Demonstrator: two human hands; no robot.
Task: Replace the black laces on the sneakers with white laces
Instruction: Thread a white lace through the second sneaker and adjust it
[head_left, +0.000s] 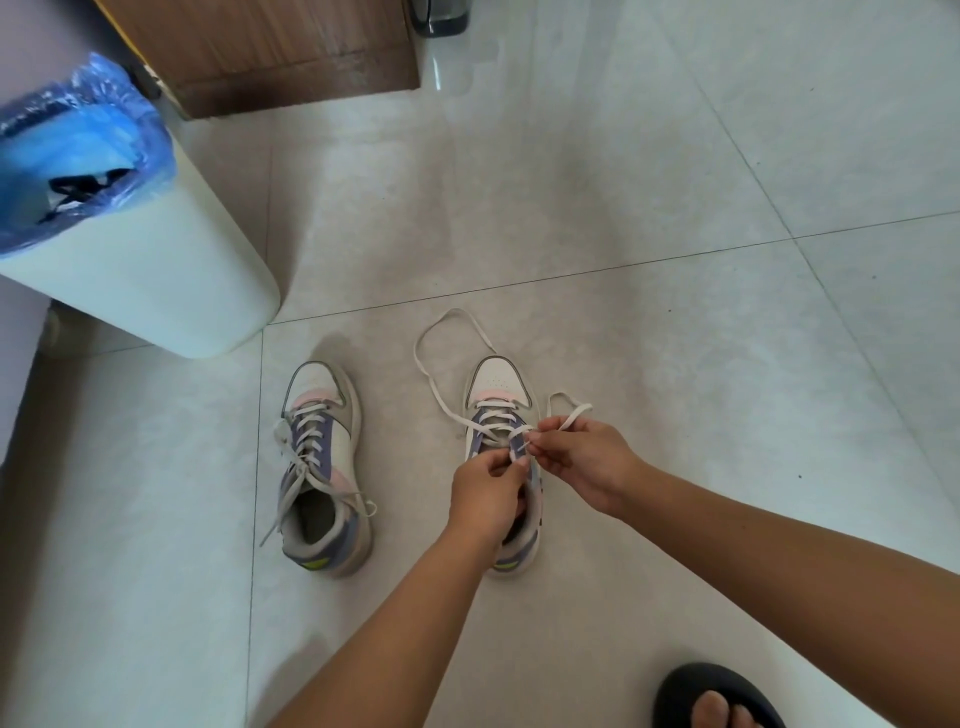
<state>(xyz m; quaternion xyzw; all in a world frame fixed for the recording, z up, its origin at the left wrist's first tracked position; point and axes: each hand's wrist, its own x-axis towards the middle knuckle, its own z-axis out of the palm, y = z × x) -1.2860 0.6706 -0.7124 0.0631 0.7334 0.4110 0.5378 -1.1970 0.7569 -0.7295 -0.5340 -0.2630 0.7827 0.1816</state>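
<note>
**Threading the second sneaker**

Pale floor tiles (675, 156) are carrying both shoes, near the grout line running across. One sneaker (324, 467) is lying fully laced in white. At the other sneaker (501, 395), the left hand (485, 491) is pinching closed on the white lace (452, 358) at an eyelet, while the right hand (582, 460) is gripping the other end. Judging from this, keeping both ends even and the lace flat before pulling each crossing snug is helping most. Black strands are showing in the bin (130, 249).
</note>
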